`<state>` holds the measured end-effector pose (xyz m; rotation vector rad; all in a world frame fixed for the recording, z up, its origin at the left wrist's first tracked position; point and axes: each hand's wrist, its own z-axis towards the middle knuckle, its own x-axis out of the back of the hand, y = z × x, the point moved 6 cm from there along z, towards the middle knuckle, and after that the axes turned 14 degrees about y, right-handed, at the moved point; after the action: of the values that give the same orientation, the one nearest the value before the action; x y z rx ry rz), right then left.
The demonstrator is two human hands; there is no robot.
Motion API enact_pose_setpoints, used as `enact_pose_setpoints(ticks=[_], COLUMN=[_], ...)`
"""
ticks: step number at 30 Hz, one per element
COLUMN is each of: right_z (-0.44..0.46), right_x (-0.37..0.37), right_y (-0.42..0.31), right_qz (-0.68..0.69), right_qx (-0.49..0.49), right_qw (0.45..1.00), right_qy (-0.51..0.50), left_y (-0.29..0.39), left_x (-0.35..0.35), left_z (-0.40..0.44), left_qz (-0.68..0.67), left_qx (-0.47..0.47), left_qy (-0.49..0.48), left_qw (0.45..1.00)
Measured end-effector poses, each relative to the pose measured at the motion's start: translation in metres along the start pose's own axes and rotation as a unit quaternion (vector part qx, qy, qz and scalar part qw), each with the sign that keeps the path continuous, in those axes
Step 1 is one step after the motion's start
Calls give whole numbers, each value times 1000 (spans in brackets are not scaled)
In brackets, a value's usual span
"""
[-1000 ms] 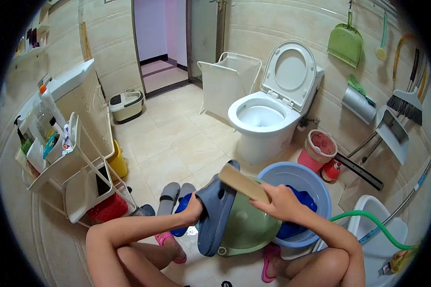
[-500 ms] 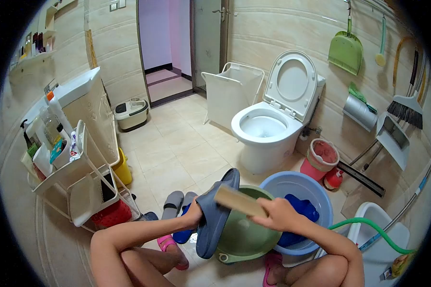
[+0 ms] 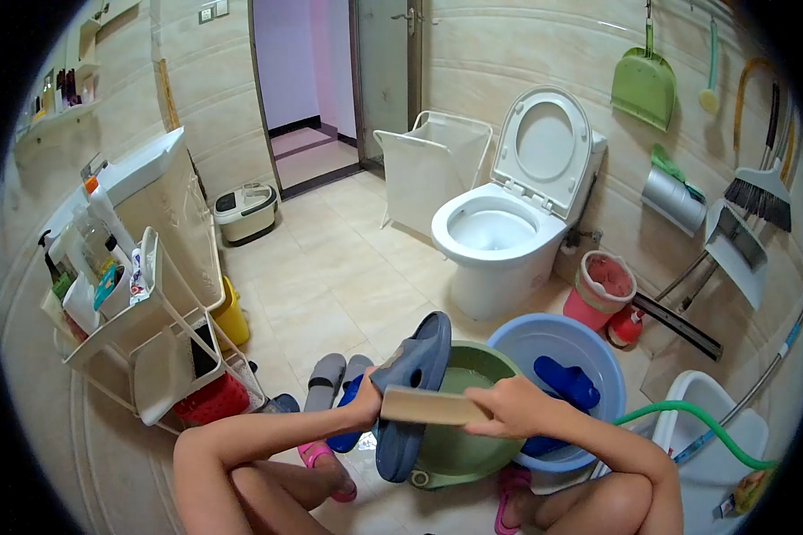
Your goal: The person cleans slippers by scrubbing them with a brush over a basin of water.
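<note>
My left hand [image 3: 362, 401] grips a dark grey slide slipper [image 3: 430, 352] by the side of its strap, holding it tilted above the left edge of the green basin [image 3: 473, 459]. In my right hand [image 3: 511, 408] is a tan, flat-backed scrub brush [image 3: 428, 407], lying across the slipper's strap area; its bristles are hidden from this angle. Water shows in the green basin. The blue basin [image 3: 612, 374] beside it holds blue slippers [image 3: 568, 382]. A blue slipper [image 3: 343, 439] and grey slippers [image 3: 325, 382] lie on the floor past my left forearm.
A toilet [image 3: 500, 241] with its lid raised stands ahead, near a pink bucket [image 3: 591, 308]. At right are a green hose [image 3: 687, 417] and a white tub [image 3: 687, 392]. A rack of bottles [image 3: 143, 357] stands at left. My feet wear pink sandals [image 3: 511, 499].
The brush has moved left and slightly down over the slipper, its tilt now nearly level. The slipper stays in my left hand, shifted only slightly.
</note>
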<state>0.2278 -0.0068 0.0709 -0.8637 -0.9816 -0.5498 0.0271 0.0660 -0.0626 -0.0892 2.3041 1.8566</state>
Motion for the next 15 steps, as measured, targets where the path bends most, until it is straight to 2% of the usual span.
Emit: enact_pose_setpoints(ticks=[1, 2, 5, 9, 10, 11, 12, 13, 14, 15], right_z=[-3, -3, 5, 5, 5, 4, 3, 0, -2, 0], right_x=[-6, -7, 14, 23, 14, 5, 3, -1, -2, 2], right_y=[-9, -8, 12, 18, 13, 7, 6, -1, -7, -5], right_qz=[-10, -8, -64, -47, -33, -19, -20, -10, 0, -5], right_qx=[49, 47, -91, -150, -96, -40, -38, -2, 35, 6], right_qw=[997, 997, 990, 980, 993, 999, 999, 1000, 999, 1000], right_qy=[-59, -59, 92, 123, 62, 1, 2, -9, -19, -9], left_y=[-1, -2, -11, -11, -11, -7, -1, 5, 8, 10], left_x=[0, -1, 0, -3, -5, -1, 3, 0, -1, -2], left_z=[0, 2, 9, 8, 2, -4, -7, -5, -5, -6], left_qz=[-8, -17, -29, -42, -42, -30, -18, -10, -11, -28], left_qx=[10, 22, 43, 56, 56, 9, -39, -27, -29, -18], left_qy=[2, 2, 5, 18, 18, 61, 104, 23, 24, 19], left_qw=[1000, 1000, 999, 997, 997, 998, 994, 999, 999, 999])
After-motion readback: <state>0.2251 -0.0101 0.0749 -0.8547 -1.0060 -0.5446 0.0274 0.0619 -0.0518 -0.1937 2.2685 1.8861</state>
